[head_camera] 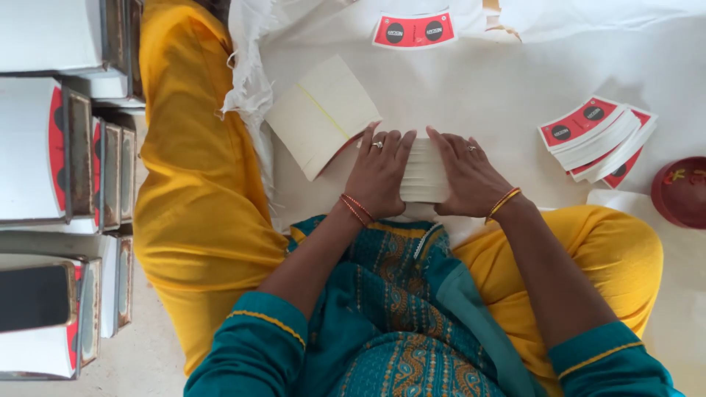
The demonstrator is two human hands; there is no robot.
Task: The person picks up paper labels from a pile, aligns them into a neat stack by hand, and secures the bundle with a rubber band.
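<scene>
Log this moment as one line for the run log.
left hand: pressing white card stack | right hand: pressing same stack | banded bundle left | fanned red-white cards right

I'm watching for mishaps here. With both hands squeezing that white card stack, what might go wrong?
1. The white card stack is pressed only at its sides by the left hand and right hand; the middle might bow and cards spill.
2. The fanned red cards nearby already lean and could slide if nudged.

Bright, even daylight fills the view, strongest at the upper right, where the white cloth nearly washes out. Shadows are soft and short under both hands. The focus is slightly soft throughout, and the stacked boxes at the left edge bend with lens distortion.
</scene>
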